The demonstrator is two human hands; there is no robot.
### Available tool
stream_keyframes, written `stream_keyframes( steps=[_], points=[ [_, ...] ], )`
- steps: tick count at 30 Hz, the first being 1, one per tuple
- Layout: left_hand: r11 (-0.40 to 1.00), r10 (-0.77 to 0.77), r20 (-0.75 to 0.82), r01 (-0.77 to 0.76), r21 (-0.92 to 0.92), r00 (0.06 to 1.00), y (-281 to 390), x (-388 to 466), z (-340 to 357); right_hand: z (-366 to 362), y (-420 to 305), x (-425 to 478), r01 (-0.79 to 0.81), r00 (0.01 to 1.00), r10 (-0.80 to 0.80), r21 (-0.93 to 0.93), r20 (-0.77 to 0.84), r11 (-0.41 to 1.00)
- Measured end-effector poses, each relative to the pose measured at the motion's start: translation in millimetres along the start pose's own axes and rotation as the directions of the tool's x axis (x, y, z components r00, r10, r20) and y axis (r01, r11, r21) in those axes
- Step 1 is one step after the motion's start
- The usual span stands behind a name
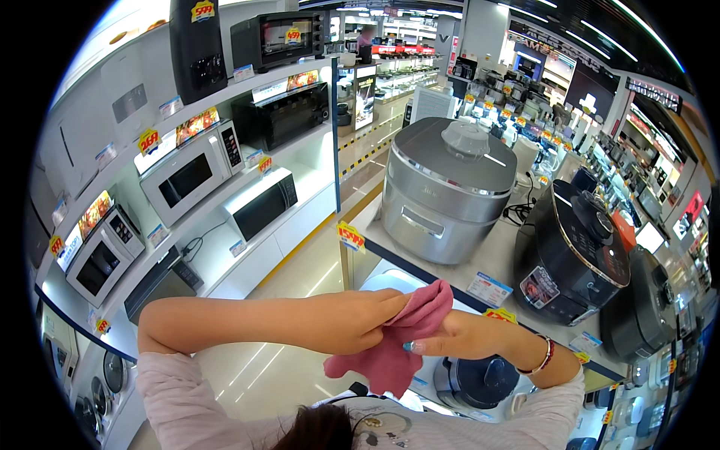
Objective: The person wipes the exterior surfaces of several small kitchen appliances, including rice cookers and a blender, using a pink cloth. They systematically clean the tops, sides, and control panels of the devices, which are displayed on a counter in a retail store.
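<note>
A pink cloth [402, 360] is bunched between my two hands in front of my chest, and its lower end hangs down. My left hand [374, 320] grips the cloth from the left with curled fingers. On the other side my right hand [458, 337] holds it, the thumb lying across the front and the other fingers partly hidden by fabric. Just beyond the hands is a display counter [368, 225] bearing a large silver-grey cooker [444, 197]. To its right stand a black multicooker [568, 259] and another dark cooker [638, 304].
Shelves on the left hold a white microwave oven [191, 174], a black toaster oven [281, 115] and more appliances. Below the counter, a dark-lidded cooker [478, 382] sits near my right forearm. Price tags [351, 236] stick out from the counter edge. Tiled floor [247, 365] shows between shelves and counter.
</note>
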State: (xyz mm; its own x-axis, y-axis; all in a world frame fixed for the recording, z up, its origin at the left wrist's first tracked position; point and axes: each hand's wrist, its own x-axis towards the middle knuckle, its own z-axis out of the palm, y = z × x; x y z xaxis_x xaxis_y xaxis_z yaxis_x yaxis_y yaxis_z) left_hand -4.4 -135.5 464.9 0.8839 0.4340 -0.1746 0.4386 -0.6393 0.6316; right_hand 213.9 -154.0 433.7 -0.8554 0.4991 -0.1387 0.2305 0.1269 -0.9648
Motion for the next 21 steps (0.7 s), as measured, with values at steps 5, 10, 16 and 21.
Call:
stream_keyframes(
  steps=[5, 10, 16, 21],
  points=[
    [0.971, -0.05, 0.094, 0.071, -0.227, 0.994, -17.6, 20.1, -29.2, -30.2, -1.2, -6.9, -0.148, 0.989, 0.144, -0.108, -0.041, 0.983],
    [0.917, -0.118, 0.028, 0.12, -0.381, 0.993, -44.4, 21.0, -59.9, -56.2, 0.9, -7.3, -0.03, 0.999, 0.026, -0.079, -0.043, 0.996],
    [0.791, -0.288, -0.427, -0.038, -0.611, 0.857, -60.0, 15.2, -132.5, -77.2, -1.1, -2.3, -0.079, 0.978, 0.063, -0.074, -0.198, 0.994],
    [0.873, -0.109, -0.782, -0.317, -0.37, 0.613, -73.0, 34.2, -187.1, -89.6, -22.7, 3.4, -0.005, 0.856, -0.056, -0.117, -0.513, 0.993]
  ],
)
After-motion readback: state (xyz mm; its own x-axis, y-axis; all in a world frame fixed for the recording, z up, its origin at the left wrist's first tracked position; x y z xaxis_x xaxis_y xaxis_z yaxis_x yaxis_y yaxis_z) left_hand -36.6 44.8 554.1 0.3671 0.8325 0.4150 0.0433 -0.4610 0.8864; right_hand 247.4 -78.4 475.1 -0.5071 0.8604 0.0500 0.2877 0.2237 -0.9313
